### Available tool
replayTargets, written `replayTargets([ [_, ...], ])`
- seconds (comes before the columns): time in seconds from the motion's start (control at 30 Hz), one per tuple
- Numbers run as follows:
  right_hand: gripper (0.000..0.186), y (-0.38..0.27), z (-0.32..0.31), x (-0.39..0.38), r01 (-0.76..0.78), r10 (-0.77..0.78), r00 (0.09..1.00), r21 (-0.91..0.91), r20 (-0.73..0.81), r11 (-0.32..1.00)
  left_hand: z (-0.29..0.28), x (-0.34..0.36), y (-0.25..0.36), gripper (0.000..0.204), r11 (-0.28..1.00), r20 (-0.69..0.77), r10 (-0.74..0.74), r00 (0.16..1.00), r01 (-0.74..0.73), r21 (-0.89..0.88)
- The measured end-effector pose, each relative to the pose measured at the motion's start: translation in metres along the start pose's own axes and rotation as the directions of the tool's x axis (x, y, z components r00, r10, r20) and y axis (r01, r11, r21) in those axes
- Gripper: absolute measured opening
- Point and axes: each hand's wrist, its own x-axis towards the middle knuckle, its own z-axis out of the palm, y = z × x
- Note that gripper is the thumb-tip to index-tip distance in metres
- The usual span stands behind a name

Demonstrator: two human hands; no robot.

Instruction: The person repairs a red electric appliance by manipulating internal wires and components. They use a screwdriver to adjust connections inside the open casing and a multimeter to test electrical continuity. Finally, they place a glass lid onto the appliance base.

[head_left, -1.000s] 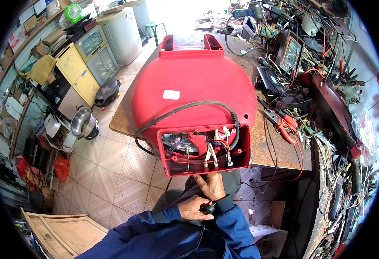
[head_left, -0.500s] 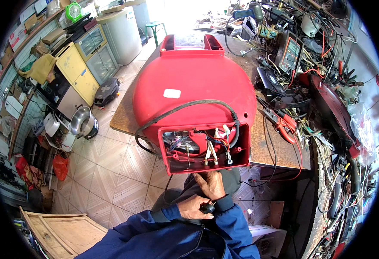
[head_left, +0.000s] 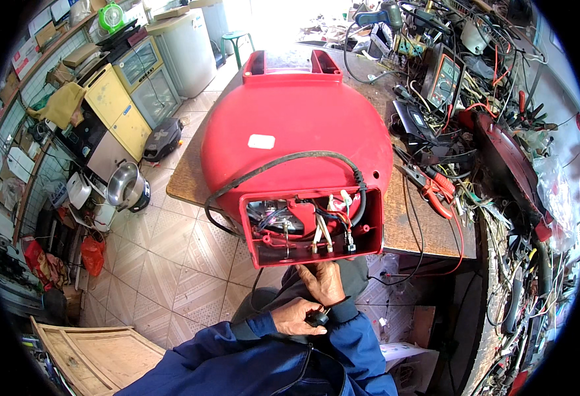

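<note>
A rounded red appliance housing (head_left: 296, 119) rests on the wooden table, its open rectangular compartment facing me. Inside are colored wires (head_left: 333, 214), pale wire ends and small terminals. A thick black cord (head_left: 283, 158) loops across the housing and hangs down at its left. Below the compartment, my left hand (head_left: 295, 317) is closed on a small black piece (head_left: 317, 318) that looks like a plug. My right hand (head_left: 325, 282) is just above it, at the compartment's lower edge; its fingertips are hidden and I cannot make out what they touch.
On the table's right lie red-handled pliers (head_left: 435, 201), a multimeter (head_left: 445, 82) with red and black leads, and tangled wires. A steel pot (head_left: 126, 186) and a yellow cabinet (head_left: 115, 102) stand at the left. A wooden panel (head_left: 98, 356) is at lower left.
</note>
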Motion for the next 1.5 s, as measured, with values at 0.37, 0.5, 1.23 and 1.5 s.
replayTargets([
  [0.37,0.018,0.006,0.000,-0.001,0.014,-0.013,1.000,-0.028,0.016,1.000,0.000,0.000,-0.005,0.038,0.998,0.019,-0.062,0.998,0.061,0.034],
  [0.5,0.018,0.002,-0.001,0.000,0.036,-0.036,0.999,-0.041,0.010,0.999,0.000,0.000,-0.003,0.038,0.998,0.011,-0.045,0.999,0.044,0.037],
  [1.23,0.019,0.011,0.002,-0.001,0.001,0.001,0.999,-0.062,0.037,0.998,-0.001,-0.002,0.005,0.036,1.000,-0.014,-0.001,1.000,0.001,0.005],
  [1.5,0.022,0.015,0.003,-0.001,-0.012,0.013,1.000,-0.038,0.008,0.999,-0.001,-0.003,0.012,0.038,1.000,-0.023,0.000,1.000,0.001,0.012],
])
